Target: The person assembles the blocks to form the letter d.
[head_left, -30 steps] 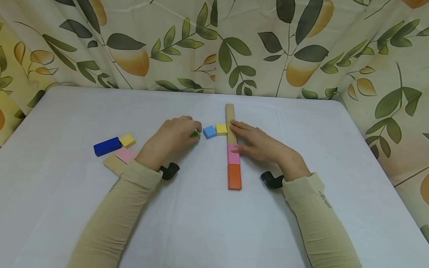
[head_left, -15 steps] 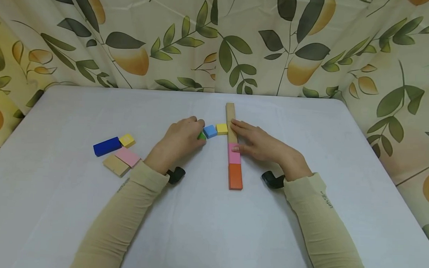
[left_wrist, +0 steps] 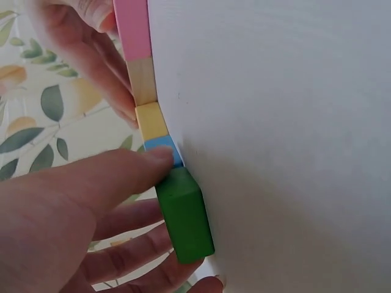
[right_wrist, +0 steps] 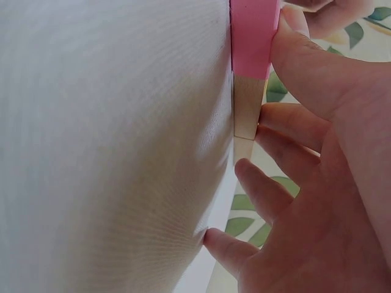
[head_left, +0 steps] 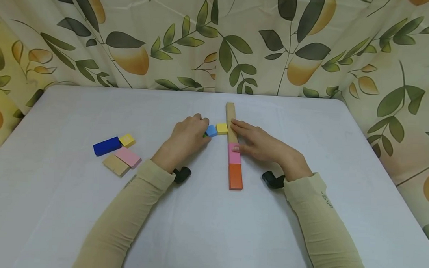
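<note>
My left hand (head_left: 186, 137) curls its fingers round a green block (left_wrist: 185, 215), thumb tip at the seam with a blue block (head_left: 211, 130). In the head view that hand hides nearly all the green. Beyond the blue one, a yellow block (head_left: 221, 128) touches the side of a straight row. This row has natural wood (head_left: 230, 111) at the far end, a pink block (head_left: 234, 153) in the middle and an orange block (head_left: 236, 176) at the near end. With fingers extended, my right hand (head_left: 260, 143) rests on the wood and pink pieces.
On the left of the white table (head_left: 197, 228) lie a dark blue block (head_left: 107, 146), a second yellow block (head_left: 127, 140), a flat pink piece (head_left: 128, 157) and a flat wood piece (head_left: 116, 165). A patterned curtain (head_left: 253, 44) hangs behind.
Moving right, my left hand has brought the green block from a gap away up against the blue block. The right hand and the row have stayed put.
</note>
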Demonstrator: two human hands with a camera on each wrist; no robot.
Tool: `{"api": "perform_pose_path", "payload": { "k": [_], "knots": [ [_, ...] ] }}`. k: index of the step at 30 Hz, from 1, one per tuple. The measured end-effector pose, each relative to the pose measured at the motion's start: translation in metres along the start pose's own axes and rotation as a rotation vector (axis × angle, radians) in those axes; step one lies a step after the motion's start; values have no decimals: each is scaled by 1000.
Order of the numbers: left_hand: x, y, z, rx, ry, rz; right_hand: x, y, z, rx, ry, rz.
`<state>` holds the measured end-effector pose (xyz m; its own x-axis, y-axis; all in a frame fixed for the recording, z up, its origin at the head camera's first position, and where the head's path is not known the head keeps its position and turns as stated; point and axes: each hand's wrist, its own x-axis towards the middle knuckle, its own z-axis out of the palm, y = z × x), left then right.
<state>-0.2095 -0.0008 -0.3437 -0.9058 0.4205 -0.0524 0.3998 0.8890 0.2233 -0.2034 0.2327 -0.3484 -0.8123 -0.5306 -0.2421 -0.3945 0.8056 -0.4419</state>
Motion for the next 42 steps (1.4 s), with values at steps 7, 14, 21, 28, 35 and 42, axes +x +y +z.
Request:
{"api": "perform_pose_path", "payload": {
  "k": [7, 14, 21, 28, 35, 42],
  "knots": [
    [1, 1, 0, -2, 17, -1, 1, 0, 0, -2, -5, 8],
    [2, 2, 1, 5, 15, -14, 1, -1, -1, 0, -3, 9],
    [1, 3, 1, 0, 21, -15, 0, -1, -1, -3, -5, 9],
    [1, -2, -4, -71, -53, -33, 1, -1, -1, 6, -7, 13],
    [-3, -5, -9, -118, -79, -34, 1, -2, -1, -1, -9, 18],
    [-5, -6, -9, -112, -70, -26, 1, -2, -1, 1, -10, 16]
  ]
}}
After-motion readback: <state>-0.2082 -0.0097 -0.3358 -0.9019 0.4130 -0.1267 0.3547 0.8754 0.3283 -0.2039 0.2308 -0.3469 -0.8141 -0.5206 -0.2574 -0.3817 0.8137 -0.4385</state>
